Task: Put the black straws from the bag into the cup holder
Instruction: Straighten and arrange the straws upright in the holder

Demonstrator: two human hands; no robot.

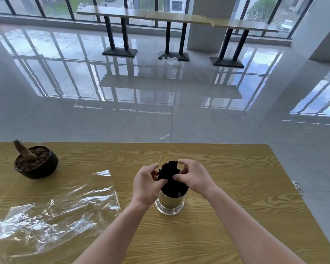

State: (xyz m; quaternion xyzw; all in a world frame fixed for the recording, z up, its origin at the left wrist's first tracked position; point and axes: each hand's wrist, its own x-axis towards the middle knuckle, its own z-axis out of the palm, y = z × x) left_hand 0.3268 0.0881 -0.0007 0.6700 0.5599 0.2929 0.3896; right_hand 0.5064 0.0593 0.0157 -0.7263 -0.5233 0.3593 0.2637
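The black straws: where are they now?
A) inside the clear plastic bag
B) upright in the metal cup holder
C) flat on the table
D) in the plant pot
B: the black straws stand in the metal cup holder, pinched by the left hand and the right hand.

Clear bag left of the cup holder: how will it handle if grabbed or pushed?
Likely floppy: the bag lies crumpled and creased, so it should sag from any pinch. It is probably very light, so a push may just bunch it or slide it on the smooth table. The glossy film looks slippery.
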